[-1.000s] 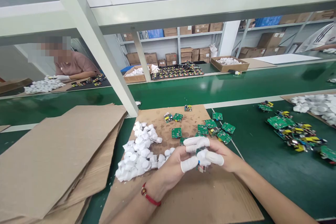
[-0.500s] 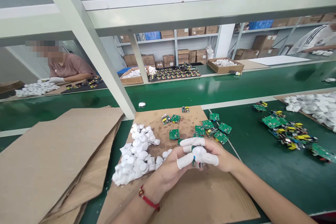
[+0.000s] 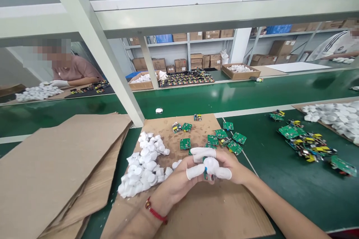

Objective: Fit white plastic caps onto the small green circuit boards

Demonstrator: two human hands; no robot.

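Between both hands is a small green circuit board (image 3: 205,174) with a round white padded piece (image 3: 211,165) on its upper side. My left hand (image 3: 183,183), its fingertips in white finger cots, closes on the board's left side, thumb by a small blue part. From the right, my right hand (image 3: 230,166) grips the same board, its cot-covered thumb against the white piece. Fingers hide much of the board. To the left lies a heap of white pieces (image 3: 147,164). Just beyond the hands, several loose circuit boards (image 3: 185,143) rest on a cardboard sheet (image 3: 196,213).
Stacked cardboard (image 3: 61,168) lies left. At right are piled circuit boards (image 3: 308,143) and more white pieces (image 3: 333,115). A green conveyor belt (image 3: 190,99) crosses ahead, behind a white frame post (image 3: 103,52). Two people (image 3: 77,69) work on the far side.
Small pieces on the belt have slid right. My hands still hold the board at nearly the same place, with the board's lower edge a little more visible.
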